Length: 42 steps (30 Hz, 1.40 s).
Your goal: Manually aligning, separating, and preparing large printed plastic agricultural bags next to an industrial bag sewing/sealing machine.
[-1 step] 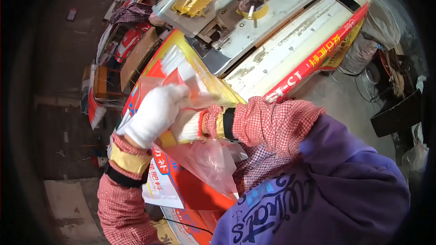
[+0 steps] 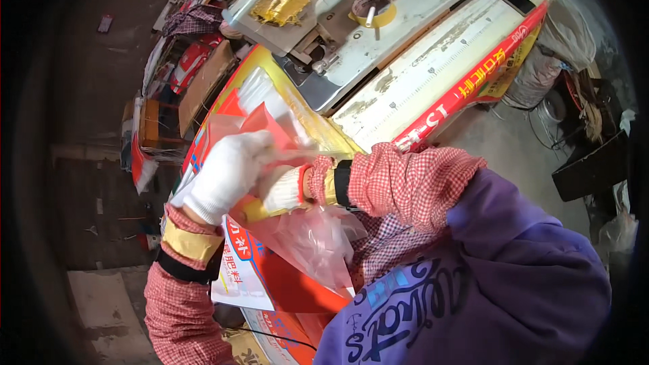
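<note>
My left hand (image 2: 226, 174), in a white knit glove, has its fingers curled on thin plastic sheeting in front of the machine. Just to its right, my right hand (image 2: 282, 189) wears a similar glove with a red edge; its fingers are hidden under the left hand and the plastic. A flap of red translucent plastic (image 2: 260, 125) stands up beyond the left fingertips. Below the right wrist, crumpled clear pinkish plastic (image 2: 318, 233) hangs over my lap. Both forearms wear red checked sleeve covers.
A pale sewing machine (image 2: 345, 51) stands on a worn white table (image 2: 419, 71) with a ruler scale. On the machine lies a yellow tape roll (image 2: 373, 10). Red and yellow printed sacking (image 2: 483, 74) lines the table's near edge. Piled clothes and boards (image 2: 206, 84) are at left.
My left hand has shifted slightly left and down, and more of the red plastic flap shows. My right hand stays nearly in place.
</note>
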Motion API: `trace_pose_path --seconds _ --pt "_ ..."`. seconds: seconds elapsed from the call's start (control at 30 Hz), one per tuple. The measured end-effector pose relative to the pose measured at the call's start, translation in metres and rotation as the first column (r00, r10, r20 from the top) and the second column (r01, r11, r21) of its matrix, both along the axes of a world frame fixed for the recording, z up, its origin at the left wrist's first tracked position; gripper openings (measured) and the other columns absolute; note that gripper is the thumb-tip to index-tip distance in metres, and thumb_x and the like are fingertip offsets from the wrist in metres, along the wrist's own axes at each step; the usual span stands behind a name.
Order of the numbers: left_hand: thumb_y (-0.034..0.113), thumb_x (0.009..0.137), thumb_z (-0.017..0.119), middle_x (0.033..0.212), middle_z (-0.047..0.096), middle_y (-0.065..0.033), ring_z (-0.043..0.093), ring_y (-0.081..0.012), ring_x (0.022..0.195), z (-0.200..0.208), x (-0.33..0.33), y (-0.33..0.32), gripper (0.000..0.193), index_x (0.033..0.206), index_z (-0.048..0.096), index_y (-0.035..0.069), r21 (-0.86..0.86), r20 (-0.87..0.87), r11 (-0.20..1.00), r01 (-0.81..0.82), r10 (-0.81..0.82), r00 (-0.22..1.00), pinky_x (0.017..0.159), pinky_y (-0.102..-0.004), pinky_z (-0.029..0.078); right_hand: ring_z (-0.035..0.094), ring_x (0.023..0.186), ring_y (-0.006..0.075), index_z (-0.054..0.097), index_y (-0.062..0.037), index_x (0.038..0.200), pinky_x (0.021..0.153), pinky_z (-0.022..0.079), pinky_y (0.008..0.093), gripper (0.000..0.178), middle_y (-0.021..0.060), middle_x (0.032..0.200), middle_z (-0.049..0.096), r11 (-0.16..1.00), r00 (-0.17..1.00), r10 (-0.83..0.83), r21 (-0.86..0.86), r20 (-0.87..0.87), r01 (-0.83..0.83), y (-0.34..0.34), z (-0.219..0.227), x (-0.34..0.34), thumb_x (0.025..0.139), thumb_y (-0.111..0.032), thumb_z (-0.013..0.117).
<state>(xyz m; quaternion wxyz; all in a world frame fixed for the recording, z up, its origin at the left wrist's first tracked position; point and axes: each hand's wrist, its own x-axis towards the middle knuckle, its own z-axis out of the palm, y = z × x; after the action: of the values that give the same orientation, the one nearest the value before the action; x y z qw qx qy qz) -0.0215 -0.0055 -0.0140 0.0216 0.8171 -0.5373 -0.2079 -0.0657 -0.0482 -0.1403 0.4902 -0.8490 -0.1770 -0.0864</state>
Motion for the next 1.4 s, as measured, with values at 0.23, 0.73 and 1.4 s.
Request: trace_pose_path --seconds 0.23,0.73,1.4 --pt "0.006 0.077 0.046 0.077 0.062 -0.0146 0.061 -0.0310 0.073 0.029 0.060 0.014 0.033 0.109 0.056 0.006 0.021 0.840 0.984 -0.176 0.079 0.537 0.061 -0.0390 0.047 0.062 0.077 0.0319 0.055 -0.0105 0.115 0.072 0.047 0.0402 0.046 0.0151 0.085 0.064 0.986 0.984 0.132 -0.089 -0.120 -0.144 0.001 -0.024 0.030 0.077 -0.036 0.049" --pt "0.014 0.082 0.045 0.092 0.064 -0.0145 0.062 -0.0307 0.087 0.081 0.123 -0.105 0.023 0.092 0.065 0.008 0.104 0.989 0.967 -0.234 -0.075 0.131 0.071 -0.0413 0.051 0.062 0.082 0.0239 0.062 -0.0069 0.096 0.069 0.050 0.0409 0.025 0.0147 0.092 0.062 0.855 0.841 0.385 -0.197 -0.380 -0.480 0.008 -0.113 -0.128 0.078 -0.021 0.052" --pt "0.028 0.083 0.044 0.096 0.062 -0.0163 0.059 -0.0322 0.092 0.054 0.118 -0.105 0.029 0.092 0.063 0.009 0.047 0.925 0.967 -0.252 0.053 0.376 0.078 -0.0424 0.046 0.063 0.069 0.0185 0.045 -0.0032 0.122 0.055 0.048 0.0332 0.045 0.0107 0.076 0.062 0.779 0.851 -0.524 0.387 -0.032 0.493 -0.100 0.016 -0.122 0.078 -0.009 0.053"
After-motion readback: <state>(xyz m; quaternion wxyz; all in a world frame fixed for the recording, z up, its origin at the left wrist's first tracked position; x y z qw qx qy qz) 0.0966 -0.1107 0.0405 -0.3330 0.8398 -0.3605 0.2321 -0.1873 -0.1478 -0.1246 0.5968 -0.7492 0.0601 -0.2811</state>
